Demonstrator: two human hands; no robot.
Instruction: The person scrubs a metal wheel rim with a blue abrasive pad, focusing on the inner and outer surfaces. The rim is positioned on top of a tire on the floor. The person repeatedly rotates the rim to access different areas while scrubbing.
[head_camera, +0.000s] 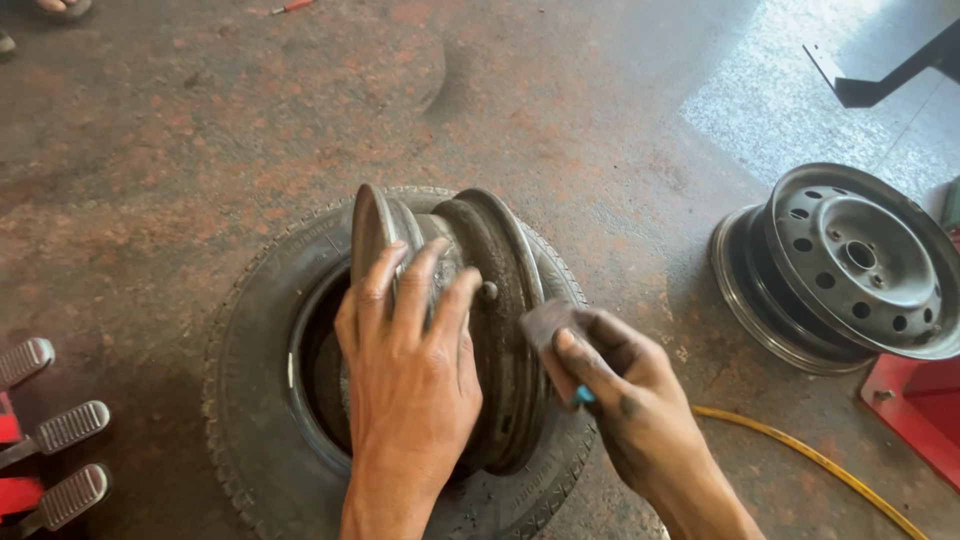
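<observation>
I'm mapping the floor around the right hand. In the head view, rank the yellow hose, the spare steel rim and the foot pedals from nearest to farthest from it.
From the right hand:
1. Yellow hose, just to its right on the floor.
2. Spare steel rim, farther right, leaning up.
3. Foot pedals, at the far left edge.

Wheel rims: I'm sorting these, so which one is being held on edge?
The rusty rim standing in the tyre, under the left hand; the grey rim leans untouched.
</observation>
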